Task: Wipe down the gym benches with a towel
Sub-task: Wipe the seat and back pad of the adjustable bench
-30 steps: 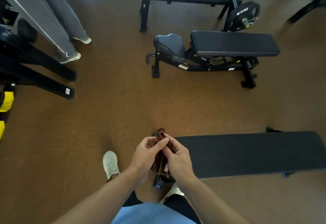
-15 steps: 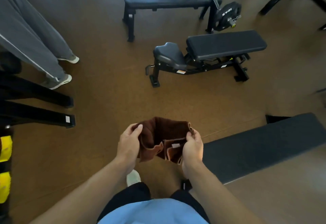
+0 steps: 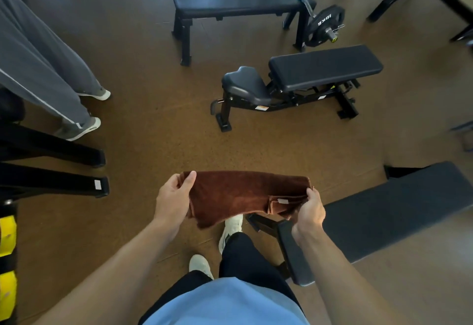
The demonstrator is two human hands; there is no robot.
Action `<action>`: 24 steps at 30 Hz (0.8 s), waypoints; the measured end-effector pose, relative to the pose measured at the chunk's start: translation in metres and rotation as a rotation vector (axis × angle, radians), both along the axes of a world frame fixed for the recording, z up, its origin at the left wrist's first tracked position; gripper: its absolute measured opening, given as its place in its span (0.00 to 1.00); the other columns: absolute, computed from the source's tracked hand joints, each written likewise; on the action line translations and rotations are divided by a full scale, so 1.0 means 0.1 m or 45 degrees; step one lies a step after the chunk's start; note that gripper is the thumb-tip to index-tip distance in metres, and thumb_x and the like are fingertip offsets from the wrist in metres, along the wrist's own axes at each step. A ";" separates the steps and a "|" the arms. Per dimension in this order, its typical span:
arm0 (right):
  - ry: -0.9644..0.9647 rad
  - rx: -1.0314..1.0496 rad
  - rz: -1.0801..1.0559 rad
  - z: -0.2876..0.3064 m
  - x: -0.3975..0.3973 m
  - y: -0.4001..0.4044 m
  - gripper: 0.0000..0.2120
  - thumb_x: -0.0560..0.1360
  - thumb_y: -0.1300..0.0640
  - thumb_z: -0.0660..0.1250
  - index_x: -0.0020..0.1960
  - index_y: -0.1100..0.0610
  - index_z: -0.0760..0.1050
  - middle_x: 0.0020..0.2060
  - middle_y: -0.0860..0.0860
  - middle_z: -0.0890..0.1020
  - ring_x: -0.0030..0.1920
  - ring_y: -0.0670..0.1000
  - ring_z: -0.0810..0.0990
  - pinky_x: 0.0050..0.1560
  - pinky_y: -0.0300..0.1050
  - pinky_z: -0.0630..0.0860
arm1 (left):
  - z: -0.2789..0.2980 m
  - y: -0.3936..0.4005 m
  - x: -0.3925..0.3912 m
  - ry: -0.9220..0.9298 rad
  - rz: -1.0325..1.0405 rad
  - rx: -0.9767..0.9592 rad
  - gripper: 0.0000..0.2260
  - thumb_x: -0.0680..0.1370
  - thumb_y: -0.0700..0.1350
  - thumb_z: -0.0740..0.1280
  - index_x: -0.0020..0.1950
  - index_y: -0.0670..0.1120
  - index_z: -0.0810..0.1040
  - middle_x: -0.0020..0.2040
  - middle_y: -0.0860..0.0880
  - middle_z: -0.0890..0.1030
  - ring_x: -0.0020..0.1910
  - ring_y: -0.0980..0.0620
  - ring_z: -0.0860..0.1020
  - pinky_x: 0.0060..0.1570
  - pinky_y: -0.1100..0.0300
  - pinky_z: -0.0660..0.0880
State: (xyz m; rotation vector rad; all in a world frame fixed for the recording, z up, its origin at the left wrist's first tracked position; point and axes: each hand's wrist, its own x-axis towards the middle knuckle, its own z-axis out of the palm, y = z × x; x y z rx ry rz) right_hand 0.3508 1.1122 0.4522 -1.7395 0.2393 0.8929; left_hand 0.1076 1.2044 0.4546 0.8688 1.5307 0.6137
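A: The towel [image 3: 238, 196]? Half a second ago it sagged in folds between the hands; now it is pulled out wide, left hand [image 3: 172, 200] gripping one end, right hand [image 3: 310, 209] pinching the other, held above the floor [image 3: 153, 132].

B: So ready for wiping, I'd judge. Nearest bench [image 3: 384, 217]?

A: Just beside the right hand, untouched.

B: Anything unclear?

A: That bench's far end runs off-frame; the towel's underside and the fingers behind it are hidden.

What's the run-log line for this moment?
phase: towel prep | left hand: grips brown towel | right hand: grips other end | nearest bench: not touched
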 end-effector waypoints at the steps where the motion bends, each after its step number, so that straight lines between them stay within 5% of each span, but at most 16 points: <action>1: 0.008 0.027 -0.011 -0.01 0.03 0.04 0.13 0.86 0.53 0.56 0.52 0.52 0.79 0.44 0.52 0.81 0.43 0.52 0.80 0.42 0.48 0.75 | 0.01 0.06 0.01 -0.024 0.004 0.009 0.13 0.83 0.55 0.64 0.53 0.47 0.82 0.49 0.50 0.86 0.49 0.52 0.84 0.43 0.59 0.79; 8: -0.013 0.053 0.016 -0.20 0.46 0.53 0.15 0.85 0.56 0.56 0.47 0.51 0.80 0.47 0.54 0.81 0.49 0.52 0.79 0.53 0.49 0.75 | -0.08 0.65 0.33 -0.053 0.051 0.046 0.10 0.83 0.52 0.65 0.48 0.49 0.80 0.36 0.57 0.82 0.41 0.54 0.78 0.44 0.59 0.76; 12: -0.030 -0.079 0.080 -0.38 0.82 1.06 0.14 0.86 0.55 0.55 0.49 0.50 0.77 0.48 0.51 0.80 0.57 0.54 0.78 0.69 0.54 0.72 | -0.11 1.15 0.84 0.018 0.041 0.053 0.13 0.85 0.53 0.60 0.52 0.47 0.79 0.44 0.54 0.80 0.43 0.56 0.79 0.34 0.67 0.74; 17: 0.084 -0.121 0.160 -0.61 1.41 1.74 0.13 0.87 0.57 0.57 0.67 0.54 0.77 0.55 0.51 0.81 0.64 0.56 0.77 0.69 0.54 0.72 | -0.18 1.96 1.69 0.196 -0.101 0.010 0.20 0.86 0.56 0.54 0.71 0.47 0.74 0.60 0.56 0.75 0.63 0.54 0.74 0.61 0.61 0.68; 21: 0.186 -0.201 0.162 -0.59 2.05 2.22 0.18 0.85 0.56 0.60 0.75 0.55 0.73 0.65 0.55 0.79 0.63 0.58 0.78 0.62 0.54 0.75 | -0.10 2.53 2.41 0.183 -0.216 -0.093 0.25 0.86 0.57 0.54 0.78 0.44 0.67 0.72 0.50 0.72 0.72 0.53 0.68 0.72 0.57 0.61; 24: 0.316 -0.132 0.389 -0.35 2.42 2.63 0.17 0.84 0.57 0.63 0.72 0.58 0.75 0.56 0.59 0.84 0.55 0.62 0.84 0.61 0.64 0.80 | -0.06 2.88 2.89 0.114 -0.253 -0.110 0.18 0.85 0.57 0.56 0.67 0.50 0.77 0.57 0.53 0.80 0.62 0.51 0.75 0.70 0.53 0.69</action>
